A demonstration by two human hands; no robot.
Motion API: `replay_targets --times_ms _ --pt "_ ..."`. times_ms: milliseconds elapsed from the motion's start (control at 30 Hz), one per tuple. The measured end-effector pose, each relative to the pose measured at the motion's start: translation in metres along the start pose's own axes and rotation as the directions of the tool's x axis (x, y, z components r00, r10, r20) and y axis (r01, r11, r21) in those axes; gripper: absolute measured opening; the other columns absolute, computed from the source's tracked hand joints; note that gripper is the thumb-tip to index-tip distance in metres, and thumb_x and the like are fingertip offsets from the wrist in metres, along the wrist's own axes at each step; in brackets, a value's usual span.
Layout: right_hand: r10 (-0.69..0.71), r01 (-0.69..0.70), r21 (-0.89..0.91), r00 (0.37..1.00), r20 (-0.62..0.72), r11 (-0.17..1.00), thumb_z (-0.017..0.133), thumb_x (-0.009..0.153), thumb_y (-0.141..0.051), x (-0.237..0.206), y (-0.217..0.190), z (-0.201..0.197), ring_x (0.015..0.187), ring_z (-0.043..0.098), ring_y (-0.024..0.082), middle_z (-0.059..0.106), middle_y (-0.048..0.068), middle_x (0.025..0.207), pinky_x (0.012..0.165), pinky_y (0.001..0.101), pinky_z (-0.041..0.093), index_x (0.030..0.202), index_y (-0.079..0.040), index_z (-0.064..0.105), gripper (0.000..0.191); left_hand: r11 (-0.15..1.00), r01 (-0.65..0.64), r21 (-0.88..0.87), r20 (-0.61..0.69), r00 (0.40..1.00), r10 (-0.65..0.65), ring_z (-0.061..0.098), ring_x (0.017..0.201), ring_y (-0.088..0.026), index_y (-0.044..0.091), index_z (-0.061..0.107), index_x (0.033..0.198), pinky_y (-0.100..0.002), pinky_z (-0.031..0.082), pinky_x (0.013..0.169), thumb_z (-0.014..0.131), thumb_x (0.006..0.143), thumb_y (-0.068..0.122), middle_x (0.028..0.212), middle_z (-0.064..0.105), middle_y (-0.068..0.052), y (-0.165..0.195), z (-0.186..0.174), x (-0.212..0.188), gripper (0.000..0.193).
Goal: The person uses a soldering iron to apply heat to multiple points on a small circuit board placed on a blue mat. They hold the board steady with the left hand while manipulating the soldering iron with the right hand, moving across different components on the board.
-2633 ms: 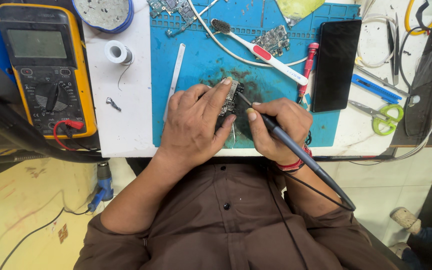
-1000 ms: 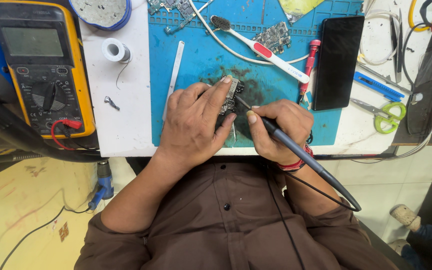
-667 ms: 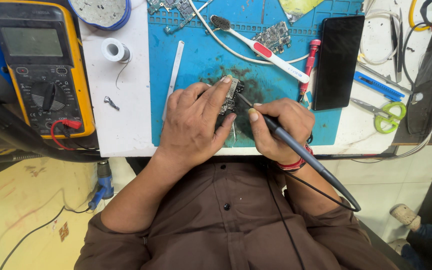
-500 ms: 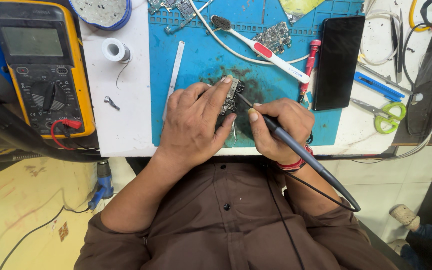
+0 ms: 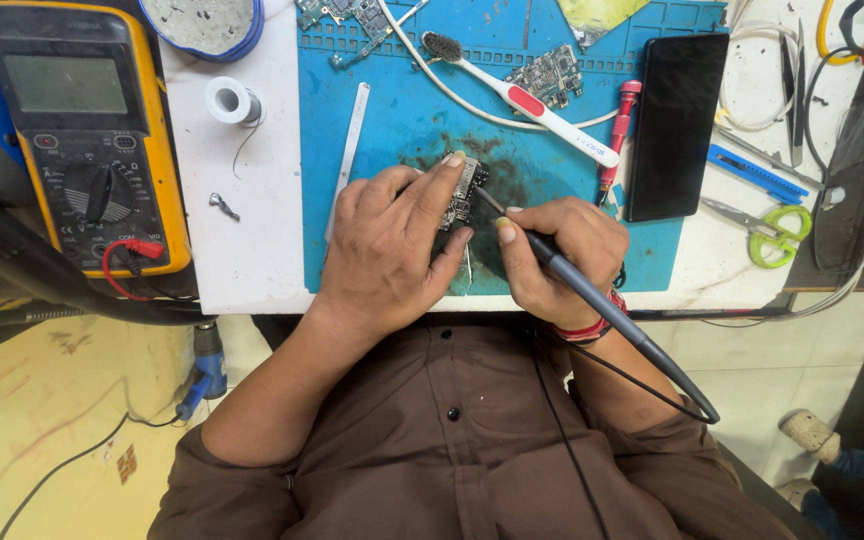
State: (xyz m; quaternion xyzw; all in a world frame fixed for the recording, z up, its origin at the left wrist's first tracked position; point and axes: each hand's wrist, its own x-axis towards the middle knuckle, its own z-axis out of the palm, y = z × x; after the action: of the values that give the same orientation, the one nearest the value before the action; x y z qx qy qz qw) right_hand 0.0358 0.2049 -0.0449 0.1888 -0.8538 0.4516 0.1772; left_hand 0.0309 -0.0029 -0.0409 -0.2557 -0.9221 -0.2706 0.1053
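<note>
Circuit board (image 5: 460,193) sits on your blue mat (image 5: 392,120), pinned flat by your left hand (image 5: 392,240), fingers pressed down so it cannot slide. Your right hand (image 5: 557,262) grips a soldering iron (image 5: 592,300) like a pen, tip touching the board. A toothbrush (image 5: 522,100) lies nearby.

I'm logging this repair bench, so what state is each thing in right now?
Left hand: pinning the small circuit board to the blue mat.
Right hand: gripping the soldering iron, tip at the board.
Multimeter: screen blank, red lead plugged in.
Phone: screen dark, lying flat.
Toothbrush: lying unused, bristles dirty.
Scissors: closed.
Solder spool: wire end loose.
</note>
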Motion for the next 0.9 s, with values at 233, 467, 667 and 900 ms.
replay_targets --times_ms 233,467,667,900 --pt "-0.008 0.008 0.000 1.000 0.014 1.000 0.080 0.090 -0.002 0.0008 -0.0005 -0.0006 0.066 0.066 0.023 0.071 0.012 0.083 0.062 0.0322 0.049 0.093 -0.001 0.067 0.013 1.000 0.006 -0.011 0.004 1.000 -0.006 0.057 0.118 -0.024 0.000 0.050 0.148 -0.040 0.041 0.097 0.076 0.095 0.026 0.136 0.066 -0.008 0.0005 0.0001 -0.0001 0.064" --pt "-0.005 0.005 -0.005 1.000 0.017 1.000 0.080 0.088 -0.001 0.0010 0.0001 -0.0015 0.065 0.066 0.023 0.071 0.011 0.082 0.062 0.0328 0.049 0.092 -0.001 0.068 0.013 1.000 0.009 -0.011 0.007 1.000 -0.009 0.058 0.117 -0.024 0.000 0.050 0.148 -0.041 0.041 0.096 0.076 0.095 0.026 0.135 0.066 -0.008 0.0012 0.0004 0.0008 0.064" --pt "-0.003 0.003 0.000 1.000 0.013 1.000 0.080 0.089 -0.001 0.0010 0.0004 -0.0015 0.067 0.067 0.024 0.072 0.012 0.084 0.063 0.0327 0.050 0.092 0.000 0.067 0.013 1.000 0.001 -0.006 0.003 1.000 -0.001 0.058 0.118 -0.024 0.000 0.050 0.148 -0.041 0.041 0.097 0.076 0.095 0.026 0.135 0.066 -0.008 0.0009 0.0009 0.0010 0.064" --pt "-0.001 0.001 0.003 1.000 0.014 1.000 0.079 0.090 -0.001 0.0012 -0.0010 -0.0019 0.066 0.067 0.024 0.071 0.012 0.084 0.062 0.0324 0.049 0.092 0.000 0.067 0.012 1.000 0.002 -0.006 0.005 1.000 -0.002 0.057 0.118 -0.024 0.001 0.050 0.149 -0.041 0.041 0.098 0.076 0.095 0.026 0.136 0.066 -0.007 0.0009 0.0008 -0.0001 0.065"
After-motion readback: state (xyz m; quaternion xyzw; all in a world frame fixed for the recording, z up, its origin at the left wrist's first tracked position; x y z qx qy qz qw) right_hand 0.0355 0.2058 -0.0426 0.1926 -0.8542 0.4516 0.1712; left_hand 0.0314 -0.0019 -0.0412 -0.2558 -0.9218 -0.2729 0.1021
